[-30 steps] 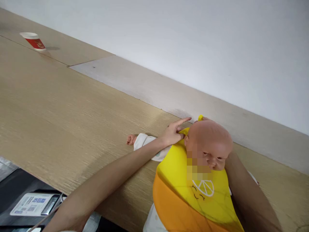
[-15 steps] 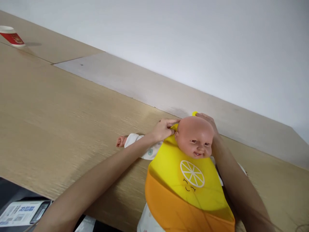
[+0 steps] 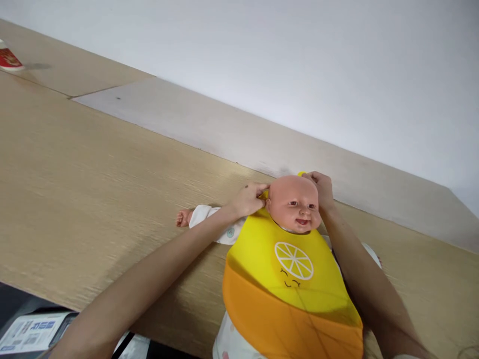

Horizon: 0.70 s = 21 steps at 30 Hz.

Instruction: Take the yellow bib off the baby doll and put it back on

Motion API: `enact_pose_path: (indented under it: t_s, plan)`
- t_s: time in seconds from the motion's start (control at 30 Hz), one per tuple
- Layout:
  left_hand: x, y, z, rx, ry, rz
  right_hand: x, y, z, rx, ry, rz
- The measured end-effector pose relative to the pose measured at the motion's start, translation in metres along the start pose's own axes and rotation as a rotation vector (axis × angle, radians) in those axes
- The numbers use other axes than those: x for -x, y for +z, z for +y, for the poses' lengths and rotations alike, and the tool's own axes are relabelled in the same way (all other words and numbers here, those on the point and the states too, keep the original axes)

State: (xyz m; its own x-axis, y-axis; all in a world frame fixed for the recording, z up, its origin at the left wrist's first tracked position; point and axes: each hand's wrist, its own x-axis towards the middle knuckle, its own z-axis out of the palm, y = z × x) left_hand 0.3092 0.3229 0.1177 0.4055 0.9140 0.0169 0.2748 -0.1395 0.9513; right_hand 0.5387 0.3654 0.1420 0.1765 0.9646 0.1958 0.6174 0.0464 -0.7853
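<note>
A baby doll [image 3: 294, 199] lies face up on the table, its white-clothed arm stretched out to the left. A silicone bib [image 3: 258, 244], yellow above with a lemon-slice print and an orange catch pocket below, covers its chest. Beside the doll's head on the left, my left hand [image 3: 247, 200] is closed on the bib's neck strap. Behind the other side of the head, my right hand [image 3: 320, 187] pinches the other strap end, whose yellow tip shows above the fingers. The straps behind the head are hidden.
The wooden table [image 3: 112, 164] runs up to a pale wall [image 3: 280, 65]. A red and white paper cup [image 3: 10, 57] stands at the far left. Below the table's front edge, a white printed package [image 3: 32, 331] shows at the lower left.
The doll's head has shifted slightly left and up, its face now turned further upward. My right hand has come more into sight beside the head. The view has shifted a little.
</note>
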Motion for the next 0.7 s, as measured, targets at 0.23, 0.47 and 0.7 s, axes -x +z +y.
enact_pose_path:
  t_s: [0.23, 0.47, 0.7]
  plan:
    - [0.000, 0.001, 0.001, -0.079, -0.022, 0.012, 0.000, 0.002, -0.003, 0.118, 0.036, -0.034]
    - [0.003, 0.000, 0.009, -0.203, -0.106, 0.034, 0.003, 0.000, -0.008, 0.310, 0.005, -0.048]
    - [0.004, -0.001, 0.009, -0.268, -0.124, 0.013, 0.002, 0.000, -0.008, 0.504, 0.024, -0.101]
